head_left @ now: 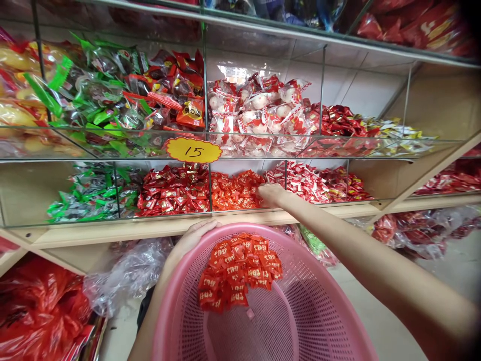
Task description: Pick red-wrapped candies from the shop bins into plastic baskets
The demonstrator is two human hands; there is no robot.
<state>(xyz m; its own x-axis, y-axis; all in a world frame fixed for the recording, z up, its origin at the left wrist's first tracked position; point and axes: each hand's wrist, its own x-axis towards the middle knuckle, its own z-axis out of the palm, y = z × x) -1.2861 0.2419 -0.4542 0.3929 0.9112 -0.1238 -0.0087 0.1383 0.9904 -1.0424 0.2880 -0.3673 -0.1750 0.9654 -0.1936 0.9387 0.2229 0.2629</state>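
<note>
A pink mesh basket is tilted below the lower shelf, with a pile of small red-orange packets against its far side. My left hand grips the basket's far rim at the left. Over the lower shelf, my right hand is at the right edge of a compartment of matching red-orange packets. Its fingers are curled together, and whatever they hold is too small or hidden to name.
Glass dividers separate wrapped goods on both shelves. A yellow tag reading 15 hangs on the upper glass front. The wooden shelf edge runs beyond the basket. Clear plastic bags and a red bag lie lower left.
</note>
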